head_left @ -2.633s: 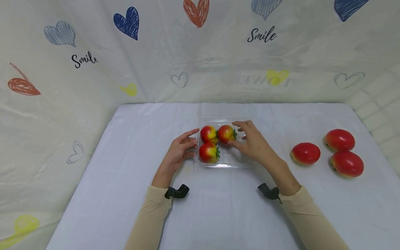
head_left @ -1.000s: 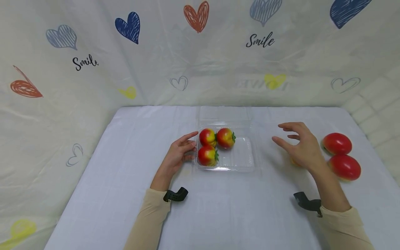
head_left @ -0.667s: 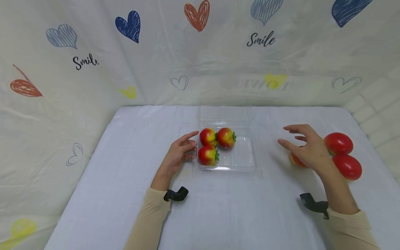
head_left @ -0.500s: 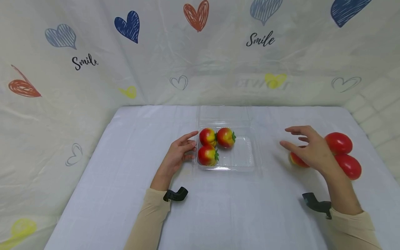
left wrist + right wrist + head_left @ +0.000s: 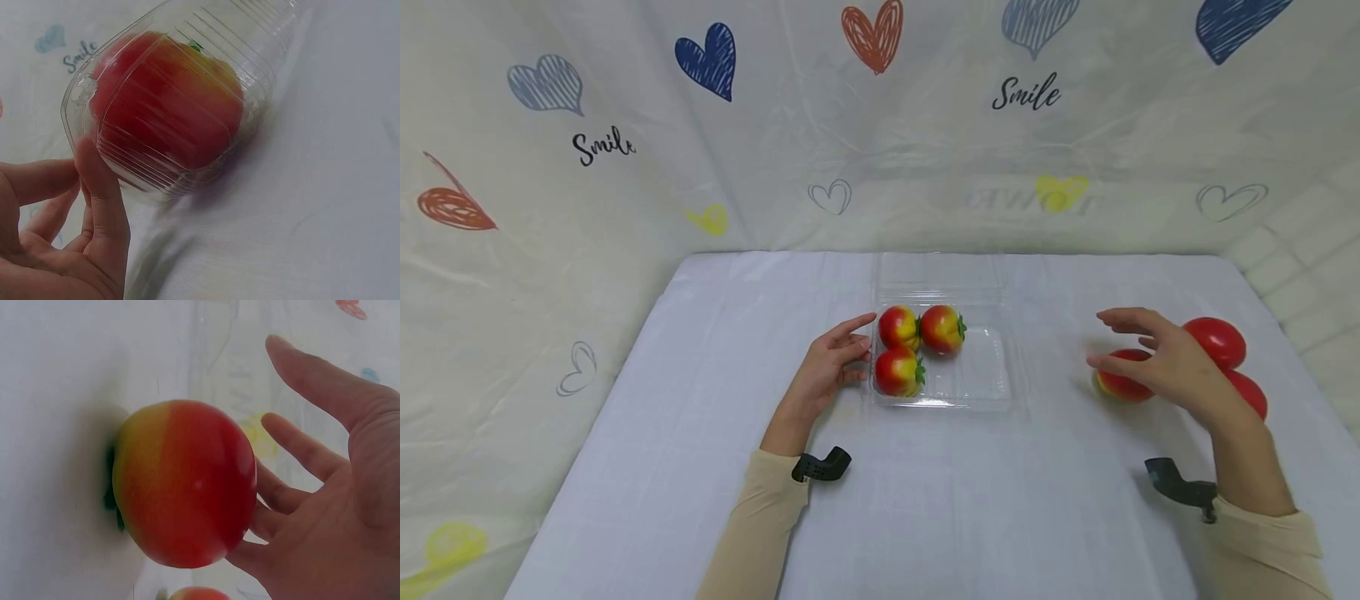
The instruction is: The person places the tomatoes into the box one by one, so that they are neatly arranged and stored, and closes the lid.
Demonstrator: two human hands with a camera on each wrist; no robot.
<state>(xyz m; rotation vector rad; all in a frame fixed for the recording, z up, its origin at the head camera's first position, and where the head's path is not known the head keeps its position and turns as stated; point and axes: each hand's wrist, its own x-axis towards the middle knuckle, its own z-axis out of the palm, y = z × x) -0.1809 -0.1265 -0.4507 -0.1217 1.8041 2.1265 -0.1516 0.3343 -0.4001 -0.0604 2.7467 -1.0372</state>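
Note:
In the head view, three red-and-yellow fruits with green leafy tops, the front one [image 5: 898, 372] nearest me, sit in the left and back of a clear plastic clamshell box [image 5: 973, 407]. My left hand [image 5: 829, 364] touches the box's left side with its fingertips; the left wrist view shows fingers [image 5: 103, 194] at the clear wall. My right hand [image 5: 1176, 362] reaches over the nearest loose red fruit [image 5: 1124, 385], fingers and thumb spread. In the right wrist view that fruit [image 5: 187, 484] lies before the parted thumb and fingers, its leafy end on the cloth.
Two more red fruits, the back one [image 5: 1219, 340] and the front one [image 5: 1251, 393], lie right of the right hand, partly hidden by it. The box's lid [image 5: 940, 273] lies folded back toward the heart-printed curtain [image 5: 910, 150]. White cloth [image 5: 925, 508] covers the table.
My right hand has left the fruit in the box and moved right to the loose red fruit, creeping farther right lately. The left hand stays at the box's side.

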